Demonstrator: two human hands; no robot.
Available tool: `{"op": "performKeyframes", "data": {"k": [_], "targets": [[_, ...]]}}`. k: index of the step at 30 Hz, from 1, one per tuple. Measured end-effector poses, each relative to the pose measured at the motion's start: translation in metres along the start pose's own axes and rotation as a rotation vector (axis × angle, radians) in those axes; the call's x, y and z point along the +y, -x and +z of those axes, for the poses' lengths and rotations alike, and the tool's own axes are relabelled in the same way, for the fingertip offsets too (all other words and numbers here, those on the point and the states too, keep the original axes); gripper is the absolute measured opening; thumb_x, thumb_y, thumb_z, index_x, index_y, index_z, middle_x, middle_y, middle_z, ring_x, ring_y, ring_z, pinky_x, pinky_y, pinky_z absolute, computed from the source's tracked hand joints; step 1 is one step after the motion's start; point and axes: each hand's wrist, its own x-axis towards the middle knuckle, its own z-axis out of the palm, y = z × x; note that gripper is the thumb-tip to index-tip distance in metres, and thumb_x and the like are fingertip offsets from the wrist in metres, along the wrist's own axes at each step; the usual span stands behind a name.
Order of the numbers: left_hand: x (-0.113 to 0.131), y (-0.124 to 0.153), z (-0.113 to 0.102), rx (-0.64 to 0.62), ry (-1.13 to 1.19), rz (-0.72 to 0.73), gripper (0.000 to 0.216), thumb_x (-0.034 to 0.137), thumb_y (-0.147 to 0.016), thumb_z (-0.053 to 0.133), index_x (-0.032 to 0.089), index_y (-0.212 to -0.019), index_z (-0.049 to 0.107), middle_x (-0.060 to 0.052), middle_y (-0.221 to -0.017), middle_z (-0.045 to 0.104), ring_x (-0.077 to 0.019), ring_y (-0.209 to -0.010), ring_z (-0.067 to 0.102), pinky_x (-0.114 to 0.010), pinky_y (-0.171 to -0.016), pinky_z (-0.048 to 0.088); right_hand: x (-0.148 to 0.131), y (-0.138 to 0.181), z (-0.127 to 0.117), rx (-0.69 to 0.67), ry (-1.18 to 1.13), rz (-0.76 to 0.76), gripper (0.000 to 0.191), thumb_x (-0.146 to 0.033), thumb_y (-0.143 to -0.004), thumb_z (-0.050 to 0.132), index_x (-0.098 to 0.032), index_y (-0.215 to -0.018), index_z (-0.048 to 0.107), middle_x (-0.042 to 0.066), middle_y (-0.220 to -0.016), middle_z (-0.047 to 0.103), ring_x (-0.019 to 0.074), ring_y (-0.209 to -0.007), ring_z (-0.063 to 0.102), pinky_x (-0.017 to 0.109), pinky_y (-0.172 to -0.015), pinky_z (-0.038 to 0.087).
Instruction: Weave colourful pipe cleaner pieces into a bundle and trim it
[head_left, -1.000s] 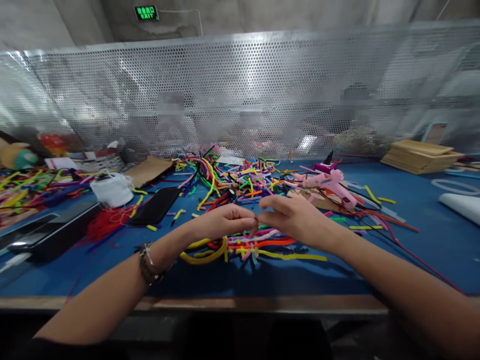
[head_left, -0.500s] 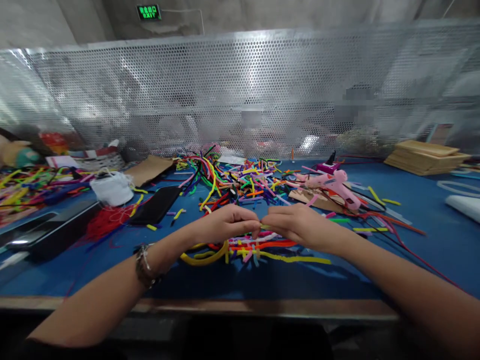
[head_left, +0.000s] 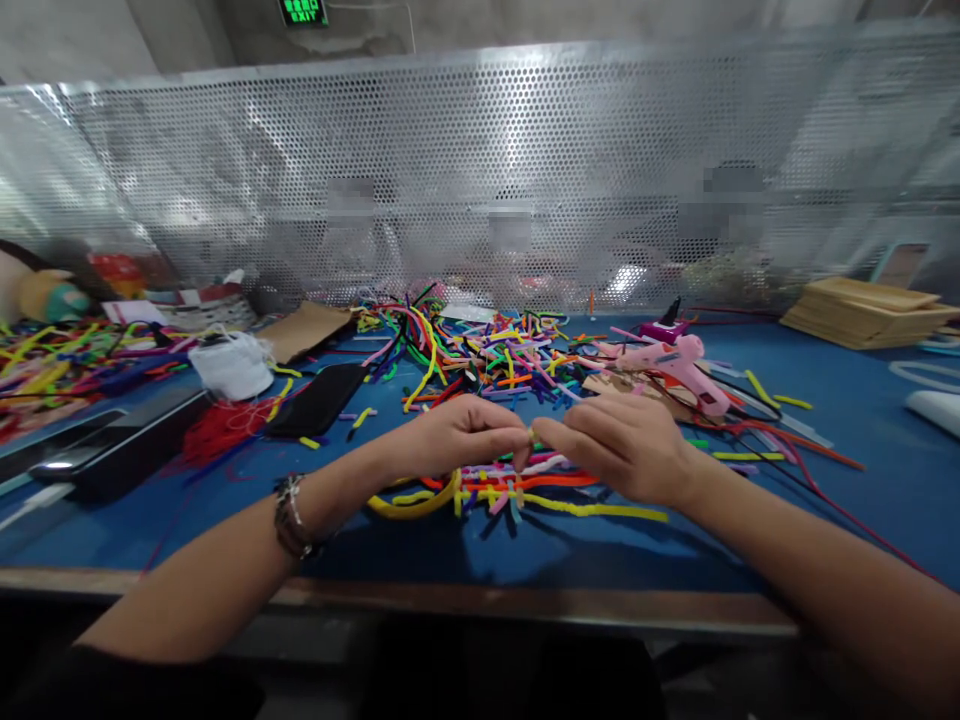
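Blue covers the worktop (head_left: 592, 555), and over it the person's two bare hands meet, fingertip to fingertip. From where I stand, the left hand (head_left: 461, 437) has its thumb and forefinger pressed together, and a tiny yellow-green bit (head_left: 532, 437) peeps out at their tips, right in the narrow space between the hands. Facing it, the right hand (head_left: 626, 448) reaches to that same bit with its fingers curled inward; whether they clamp it too, I cannot tell.

Just below the hands lies a bundle of fuzzy strips (head_left: 559, 481), orange, pink, white and yellow running sideways with short pieces set across them. One yellow strand pokes out well past the rest toward the right arm. Beside the bundle, partly under the left wrist, curves a yellow band (head_left: 416, 508).

Beyond the hands spreads a jumbled heap of coloured pieces (head_left: 517, 355), with a pink glue gun (head_left: 671, 368) lying near it on the right. Over on the left I see a flat black case (head_left: 319, 400), a tangle of red thread (head_left: 225, 430) and a crumpled white thing (head_left: 231, 366). Dark bracelets (head_left: 291, 515) ring the left wrist. A perforated metal screen (head_left: 427, 140) stands along the far edge.
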Motion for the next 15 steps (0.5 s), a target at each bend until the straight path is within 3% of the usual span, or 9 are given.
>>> {"op": "performKeyframes", "data": {"k": [3, 7, 10, 12, 15], "targets": [[0.000, 0.001, 0.001, 0.044, -0.159, 0.005, 0.032, 0.029, -0.084, 0.034, 0.013, -0.064, 0.052, 0.005, -0.052, 0.037, -0.0062, -0.048, 0.033, -0.016, -0.045, 0.027, -0.003, -0.002, 0.003, -0.067, -0.165, 0.191, 0.035, -0.020, -0.088, 0.028, -0.017, -0.072, 0.058, 0.000, -0.056, 0.051, 0.0091, -0.049, 0.037, 0.023, -0.045, 0.022], [-0.003, 0.005, 0.003, 0.160, -0.840, 0.174, 0.034, 0.022, -0.085, 0.032, 0.015, -0.059, 0.050, 0.005, -0.048, 0.028, -0.0078, -0.045, 0.022, -0.023, -0.043, 0.015, -0.006, -0.006, 0.014, -0.287, -0.881, 0.660, 0.020, -0.025, -0.082, 0.037, -0.015, -0.073, 0.053, -0.003, -0.055, 0.043, 0.0074, -0.048, 0.036, 0.020, -0.045, 0.026], [-0.002, 0.006, 0.002, 0.189, -1.128, 0.318, 0.033, 0.014, -0.085, 0.028, 0.016, -0.066, 0.054, 0.004, -0.049, 0.033, -0.0096, -0.045, 0.020, -0.025, -0.045, 0.012, -0.005, -0.006, 0.018, -0.374, -1.320, 0.889, 0.020, -0.035, -0.077, 0.041, -0.017, -0.068, 0.044, -0.008, -0.049, 0.026, 0.0060, -0.040, 0.020, 0.019, -0.038, 0.019], [-0.001, 0.006, 0.001, 0.218, -1.112, 0.311, 0.032, 0.016, -0.085, 0.028, 0.016, -0.068, 0.055, 0.004, -0.049, 0.034, -0.0096, -0.046, 0.021, -0.025, -0.045, 0.011, -0.004, -0.004, 0.019, -0.369, -1.391, 0.921, 0.022, -0.038, -0.077, 0.039, -0.019, -0.069, 0.040, -0.009, -0.049, 0.020, 0.0062, -0.039, 0.016, 0.020, -0.037, 0.017], [-0.002, 0.004, -0.001, 0.163, -0.795, 0.140, 0.033, 0.023, -0.086, 0.032, 0.014, -0.061, 0.051, 0.005, -0.048, 0.029, -0.0076, -0.045, 0.024, -0.021, -0.044, 0.015, -0.001, -0.001, 0.017, -0.316, -1.004, 0.663, 0.019, -0.031, -0.080, 0.036, -0.018, -0.071, 0.046, -0.007, -0.049, 0.028, 0.0073, -0.042, 0.023, 0.021, -0.041, 0.020]]}}
